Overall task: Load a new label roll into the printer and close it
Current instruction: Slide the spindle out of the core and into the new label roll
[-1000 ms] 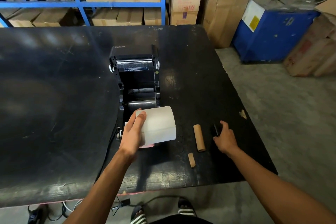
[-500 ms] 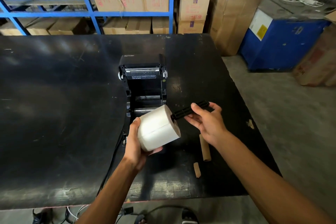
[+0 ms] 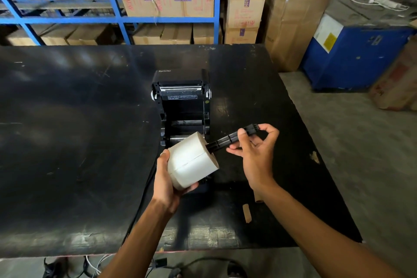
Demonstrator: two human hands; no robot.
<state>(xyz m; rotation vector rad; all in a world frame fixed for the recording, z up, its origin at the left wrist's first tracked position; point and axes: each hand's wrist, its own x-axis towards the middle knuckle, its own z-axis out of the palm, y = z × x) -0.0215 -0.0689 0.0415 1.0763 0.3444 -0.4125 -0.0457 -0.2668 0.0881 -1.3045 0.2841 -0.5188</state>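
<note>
A black label printer (image 3: 182, 101) stands open in the middle of the black table (image 3: 67, 142), its lid tipped back and its roll bay exposed. My left hand (image 3: 167, 183) holds a white label roll (image 3: 191, 160) just in front of the bay. My right hand (image 3: 255, 153) pinches a black plastic spindle (image 3: 230, 139), whose left end sits in the roll's core. The front of the printer is hidden behind the roll.
A short cardboard core piece (image 3: 247, 212) lies on the table near my right forearm; a longer cardboard tube (image 3: 259, 198) is mostly hidden under it. A cable (image 3: 144, 196) runs off the table's front edge. Blue shelving (image 3: 121, 20) with boxes stands behind, a blue machine (image 3: 358, 56) at right.
My right hand picked up the black spindle from the table and brought it to the roll's core. My left hand turned the roll so its end faces the spindle.
</note>
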